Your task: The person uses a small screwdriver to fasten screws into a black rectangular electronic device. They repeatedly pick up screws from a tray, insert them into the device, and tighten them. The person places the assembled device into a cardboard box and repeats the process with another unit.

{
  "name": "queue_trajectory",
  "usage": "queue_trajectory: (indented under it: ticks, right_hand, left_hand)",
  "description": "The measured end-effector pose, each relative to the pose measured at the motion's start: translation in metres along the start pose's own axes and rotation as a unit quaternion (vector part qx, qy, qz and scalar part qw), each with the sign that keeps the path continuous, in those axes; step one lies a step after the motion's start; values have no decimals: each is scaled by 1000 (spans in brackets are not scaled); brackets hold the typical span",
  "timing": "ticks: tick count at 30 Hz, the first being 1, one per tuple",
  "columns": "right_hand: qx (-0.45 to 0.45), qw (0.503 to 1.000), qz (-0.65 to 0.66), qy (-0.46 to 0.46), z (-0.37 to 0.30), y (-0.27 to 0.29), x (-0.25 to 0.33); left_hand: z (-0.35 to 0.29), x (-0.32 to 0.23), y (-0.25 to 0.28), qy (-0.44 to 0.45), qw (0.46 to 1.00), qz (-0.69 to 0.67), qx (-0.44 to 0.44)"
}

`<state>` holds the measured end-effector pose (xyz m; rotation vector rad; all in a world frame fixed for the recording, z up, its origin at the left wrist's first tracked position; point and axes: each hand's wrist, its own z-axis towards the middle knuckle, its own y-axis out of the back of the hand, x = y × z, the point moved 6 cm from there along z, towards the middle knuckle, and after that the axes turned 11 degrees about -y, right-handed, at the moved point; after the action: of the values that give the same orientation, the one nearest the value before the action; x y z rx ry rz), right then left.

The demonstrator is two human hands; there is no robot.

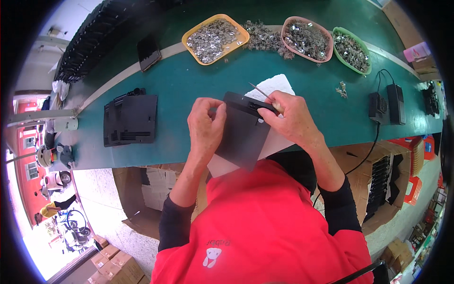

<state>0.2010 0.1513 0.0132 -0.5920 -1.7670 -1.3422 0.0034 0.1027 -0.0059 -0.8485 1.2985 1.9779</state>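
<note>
A flat black plastic panel (243, 137) lies tilted on a pale board (274, 144) near the table's front edge, close to my body. At its upper left edge is my left hand (206, 124), thumb and forefinger pinched together; what sits between those fingertips is too small to make out. In my right hand (298, 118) is a thin pointed metal tool (258, 89) with a pale handle, its tip aimed away to the upper left. The right thumb presses by the panel's slotted upper end. Behind lies a white foam piece (279, 84).
Small metal clips fill a yellow tray (239, 42), a pink tray (302, 57) and a green tray (350, 69), with a loose clip heap (262, 38) between. Black panels (137, 118) are stacked left, near a phone (149, 52). A corded black device (378, 108) stands right.
</note>
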Motion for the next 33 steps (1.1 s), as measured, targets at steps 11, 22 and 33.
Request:
queue_trajectory:
  ticks: [11, 22, 33]
  right_hand:
    - [-51, 995, 36, 77, -9, 2, 8]
    - [-67, 990, 69, 101, -11, 0, 5]
    - [-93, 982, 66, 152, -19, 0, 15]
  left_hand:
    - [7, -20, 1, 14, 999, 53, 3]
    - [23, -33, -1, 23, 987, 128, 94]
    - [23, -10, 7, 41, 986, 109, 122]
